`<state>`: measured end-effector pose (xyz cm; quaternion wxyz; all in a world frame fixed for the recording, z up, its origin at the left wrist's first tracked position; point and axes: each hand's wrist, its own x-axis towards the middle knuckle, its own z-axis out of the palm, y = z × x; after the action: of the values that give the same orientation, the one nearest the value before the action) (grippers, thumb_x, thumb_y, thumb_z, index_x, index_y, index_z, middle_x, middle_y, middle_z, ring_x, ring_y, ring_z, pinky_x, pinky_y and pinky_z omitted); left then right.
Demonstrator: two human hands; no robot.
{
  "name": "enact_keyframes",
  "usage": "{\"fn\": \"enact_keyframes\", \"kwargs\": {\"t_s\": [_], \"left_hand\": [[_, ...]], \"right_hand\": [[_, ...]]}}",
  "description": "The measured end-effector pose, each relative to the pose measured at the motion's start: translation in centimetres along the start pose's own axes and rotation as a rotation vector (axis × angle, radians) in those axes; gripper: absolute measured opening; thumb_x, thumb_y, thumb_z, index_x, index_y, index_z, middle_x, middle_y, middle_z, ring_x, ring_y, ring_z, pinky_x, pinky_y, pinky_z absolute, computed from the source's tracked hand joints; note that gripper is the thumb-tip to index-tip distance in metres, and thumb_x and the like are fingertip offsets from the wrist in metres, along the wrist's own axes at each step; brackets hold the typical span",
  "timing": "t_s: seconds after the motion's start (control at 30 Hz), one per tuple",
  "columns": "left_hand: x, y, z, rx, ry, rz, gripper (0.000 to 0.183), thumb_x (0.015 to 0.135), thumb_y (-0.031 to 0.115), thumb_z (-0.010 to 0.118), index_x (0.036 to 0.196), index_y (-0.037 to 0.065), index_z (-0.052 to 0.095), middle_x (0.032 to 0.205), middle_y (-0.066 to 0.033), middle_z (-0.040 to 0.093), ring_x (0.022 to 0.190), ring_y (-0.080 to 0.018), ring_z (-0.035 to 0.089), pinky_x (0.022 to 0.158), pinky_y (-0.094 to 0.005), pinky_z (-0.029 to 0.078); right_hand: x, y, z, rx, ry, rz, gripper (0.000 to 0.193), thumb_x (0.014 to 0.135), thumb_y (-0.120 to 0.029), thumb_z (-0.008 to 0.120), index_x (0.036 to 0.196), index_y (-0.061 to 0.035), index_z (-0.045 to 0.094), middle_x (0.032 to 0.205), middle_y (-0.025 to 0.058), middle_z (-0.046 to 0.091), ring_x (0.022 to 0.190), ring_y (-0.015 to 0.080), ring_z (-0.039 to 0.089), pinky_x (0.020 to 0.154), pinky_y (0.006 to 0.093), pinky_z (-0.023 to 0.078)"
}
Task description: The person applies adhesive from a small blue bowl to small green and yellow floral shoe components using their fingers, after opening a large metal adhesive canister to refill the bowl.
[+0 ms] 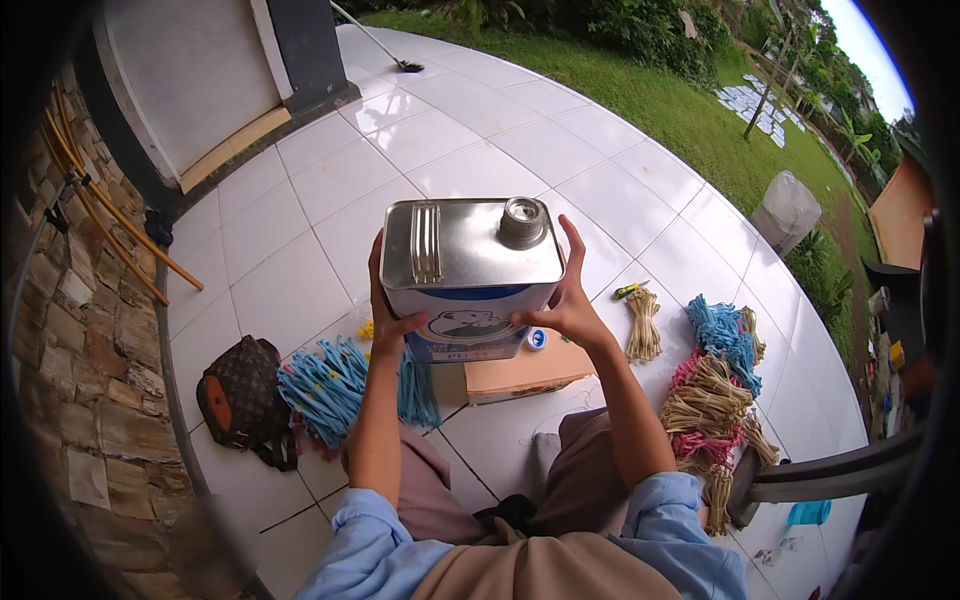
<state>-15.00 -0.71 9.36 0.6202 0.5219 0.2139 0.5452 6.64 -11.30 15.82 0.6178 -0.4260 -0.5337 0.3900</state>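
Observation:
Both hands hold up a rectangular metal can [466,262] with a silver top, a strap handle and a round spout collar. Its front wall is white and blue with a printed picture. My left hand [385,300] grips the can's left side, thumb across the front. On the opposite side, my right hand [568,300] grips with the thumb on the front and fingers up along the edge. Below and behind the can, a brown cardboard box [530,374] lies on the floor with a small blue-and-white round item [537,340] on it.
Blue cord bundles [325,385] and a brown patterned backpack [245,392] lie at left. To the right are beige bundles [705,395], more blue bundles [722,330] and a yellow-black cutter [629,290]. A stone wall [110,410] borders the left; grass [600,90] lies beyond the tiles.

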Motion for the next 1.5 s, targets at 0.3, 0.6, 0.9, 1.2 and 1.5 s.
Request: {"fn": "enact_keyframes", "kwargs": {"t_s": [0.3,0.6,0.9,1.2,1.5], "left_hand": [[0.0,0.5,0.6,0.022,-0.002,0.087,0.118,0.048,0.028,0.083,0.142,0.016,0.013,0.130,-0.0094,0.040,0.119,-0.0251,0.044,0.099,-0.0406,0.041],[0.2,1.4,2.5,-0.010,-0.093,0.192,0.120,0.052,0.021,0.083,0.142,0.016,0.004,0.118,-0.0096,0.045,0.113,-0.0249,0.047,0.097,-0.0396,0.042],[0.2,0.0,2.6,0.035,-0.179,0.139,0.123,0.049,0.021,0.085,0.142,0.017,0.005,0.122,-0.0106,0.042,0.117,-0.0258,0.044,0.100,-0.0398,0.038],[0.4,-1.1,3.2,0.082,-0.218,0.195,0.120,0.050,0.016,0.082,0.142,0.015,0.005,0.119,-0.0094,0.048,0.114,-0.0243,0.048,0.098,-0.0378,0.041],[0.3,-1.0,3.1,0.084,-0.195,0.108,0.119,0.049,0.019,0.083,0.141,0.015,0.008,0.120,-0.0099,0.045,0.116,-0.0248,0.046,0.099,-0.0384,0.040]], "right_hand": [[-2.8,10.9,-7.1,-0.749,-0.249,0.491,0.060,0.061,-0.013,0.079,0.110,-0.0028,0.045,0.098,0.0128,0.055,0.096,0.0275,0.051,0.085,0.0366,0.042],[-4.3,14.3,-6.9,-1.091,-0.331,0.111,0.065,0.057,-0.012,0.081,0.106,-0.0009,0.040,0.092,0.0167,0.056,0.092,0.0327,0.052,0.080,0.0397,0.042],[2.1,-6.1,-6.7,-0.561,0.208,-0.202,0.051,0.072,0.005,0.068,0.109,-0.0047,0.034,0.109,0.0139,0.059,0.102,0.0227,0.058,0.091,0.0346,0.048],[5.2,-8.5,-5.3,-0.852,-0.211,-0.037,0.050,0.070,-0.002,0.071,0.104,-0.0083,0.035,0.105,0.0110,0.064,0.104,0.0311,0.058,0.085,0.0393,0.050],[5.9,-8.6,-5.0,-1.015,-0.299,-0.059,0.048,0.071,-0.001,0.070,0.103,-0.0101,0.036,0.103,0.0111,0.064,0.102,0.0315,0.058,0.083,0.0416,0.051]]}}
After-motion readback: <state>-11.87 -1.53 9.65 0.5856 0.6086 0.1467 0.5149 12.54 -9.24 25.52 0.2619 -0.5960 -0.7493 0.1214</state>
